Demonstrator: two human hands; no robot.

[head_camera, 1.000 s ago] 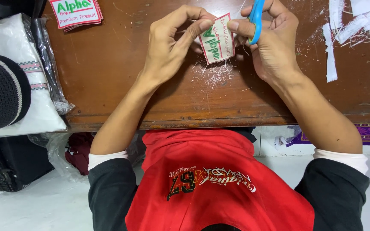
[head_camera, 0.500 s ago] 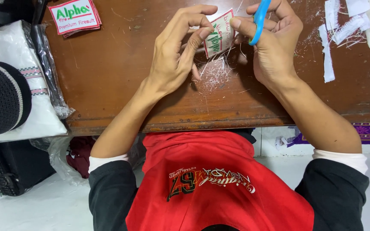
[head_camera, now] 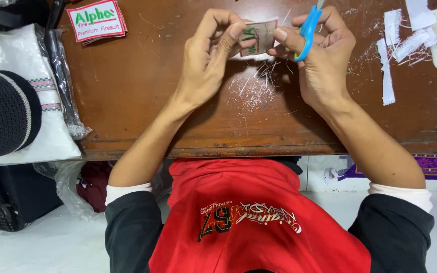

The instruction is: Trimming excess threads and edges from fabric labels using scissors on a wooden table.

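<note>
Above the table's [head_camera: 142, 96] far edge, left hand [head_camera: 211, 55] pinches a small embroidered patch [head_camera: 261, 35] between thumb and fingers; right hand [head_camera: 324, 55] grips blue-handled scissors [head_camera: 307, 30] and touches the patch. White thread trimmings [head_camera: 251, 88] lie beneath; stacked patches [head_camera: 97, 20] at the far left corner.

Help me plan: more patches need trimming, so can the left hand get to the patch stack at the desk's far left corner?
Probably yes: bare desk lies between the left hand and the patch stack, though it now pinches a patch.

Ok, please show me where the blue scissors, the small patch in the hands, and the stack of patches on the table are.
blue scissors [head_camera: 307, 31], head view, on the blue handle loop.
small patch [head_camera: 260, 35], head view, on its face between the fingers.
stack of patches [head_camera: 96, 20], head view, on the middle of the top patch.
</note>
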